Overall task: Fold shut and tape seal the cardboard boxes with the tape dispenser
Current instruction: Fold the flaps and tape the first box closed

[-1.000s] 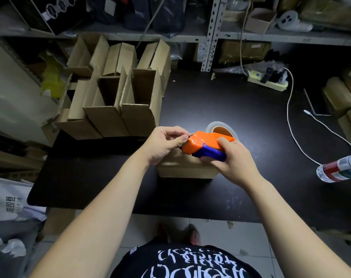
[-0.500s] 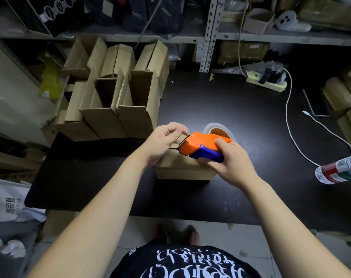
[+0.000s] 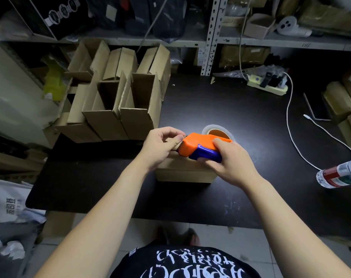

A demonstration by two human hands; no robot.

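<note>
We grip the orange-and-blue plastic tape dispenser in our right hand, directly above the small brown cardboard box on the black worktop. Our left hand pinches at the dispenser's front edge, fingers closed; what it pinches cannot be told.

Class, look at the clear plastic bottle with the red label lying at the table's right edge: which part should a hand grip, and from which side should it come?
Grip the clear plastic bottle with the red label around its labelled middle, coming down from above. It lies on its side on the black table, so the round body faces up and fingers can wrap across it. Its far end runs out of view, so an end grip is unsure.
</note>
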